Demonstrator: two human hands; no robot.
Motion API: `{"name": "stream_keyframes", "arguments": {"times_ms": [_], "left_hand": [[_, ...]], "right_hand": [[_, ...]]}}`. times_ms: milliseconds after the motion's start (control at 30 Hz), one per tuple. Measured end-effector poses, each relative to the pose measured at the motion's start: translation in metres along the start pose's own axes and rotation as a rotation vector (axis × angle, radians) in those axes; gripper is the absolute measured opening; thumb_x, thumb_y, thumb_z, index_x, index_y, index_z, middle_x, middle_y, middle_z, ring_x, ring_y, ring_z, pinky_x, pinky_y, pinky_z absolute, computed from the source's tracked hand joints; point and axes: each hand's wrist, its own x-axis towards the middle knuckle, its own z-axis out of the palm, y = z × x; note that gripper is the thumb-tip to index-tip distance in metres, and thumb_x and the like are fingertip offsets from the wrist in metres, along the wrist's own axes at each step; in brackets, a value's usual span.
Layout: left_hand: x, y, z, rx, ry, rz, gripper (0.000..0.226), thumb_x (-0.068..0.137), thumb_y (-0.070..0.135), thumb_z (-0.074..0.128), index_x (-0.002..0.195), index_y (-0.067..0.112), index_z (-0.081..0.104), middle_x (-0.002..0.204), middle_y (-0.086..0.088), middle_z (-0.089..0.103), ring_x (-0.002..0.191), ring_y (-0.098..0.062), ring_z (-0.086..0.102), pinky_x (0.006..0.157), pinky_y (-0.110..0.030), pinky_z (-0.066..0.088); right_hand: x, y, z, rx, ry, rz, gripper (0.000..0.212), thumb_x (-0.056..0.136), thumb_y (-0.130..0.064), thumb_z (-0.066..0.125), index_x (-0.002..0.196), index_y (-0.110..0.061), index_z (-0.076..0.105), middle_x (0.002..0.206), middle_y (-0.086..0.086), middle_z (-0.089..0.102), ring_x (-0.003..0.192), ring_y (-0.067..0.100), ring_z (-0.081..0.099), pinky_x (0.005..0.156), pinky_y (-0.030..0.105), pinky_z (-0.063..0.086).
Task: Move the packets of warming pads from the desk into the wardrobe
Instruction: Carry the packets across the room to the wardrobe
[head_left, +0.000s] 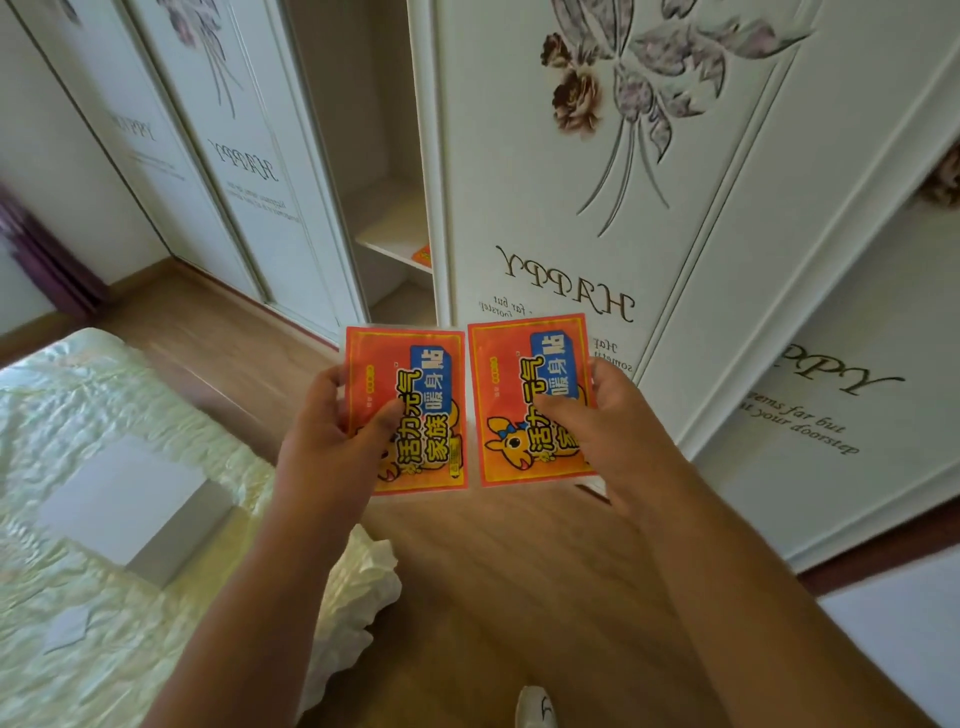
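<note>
Both forearms carry packets mid-transfer, left hand (332, 415) pinching one packet (415, 410), right hand (597, 415) pinching another packet (524, 400); next, I judge, reach into the wardrobe's open gap (374, 156) and onto its shelf (395, 244).

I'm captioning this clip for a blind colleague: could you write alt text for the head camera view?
A person's left hand and right hand each hold an orange warming pad packet, the left packet and right packet side by side, before an open white wardrobe. Another orange packet lies on a shelf inside; a bed is at left.
</note>
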Motion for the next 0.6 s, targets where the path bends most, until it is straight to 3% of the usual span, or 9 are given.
{"name": "stream_keyframes", "arguments": {"times_ms": [333,600], "left_hand": [[0.042,-0.011,0.059,0.024,0.060,-0.003,0.029,0.097,0.020,0.074,0.109,0.043,0.063,0.095,0.008,0.083,0.080,-0.018,0.082,0.062,-0.038,0.066],[0.095,-0.017,0.051,0.017,0.079,-0.043,0.027,0.097,0.021,0.073,0.115,0.039,0.062,0.102,0.010,0.081,0.087,-0.016,0.082,0.069,-0.042,0.066]], "right_hand": [[0.080,-0.005,-0.032,-0.019,-0.070,0.002,0.026,0.092,-0.033,0.077,0.115,-0.036,0.064,0.109,-0.004,0.080,0.096,0.018,0.080,0.089,0.054,0.064],[0.133,-0.006,-0.015,-0.087,-0.066,0.034,0.026,0.092,-0.039,0.076,0.115,-0.037,0.064,0.107,-0.008,0.080,0.091,0.011,0.080,0.086,0.048,0.065]]}}
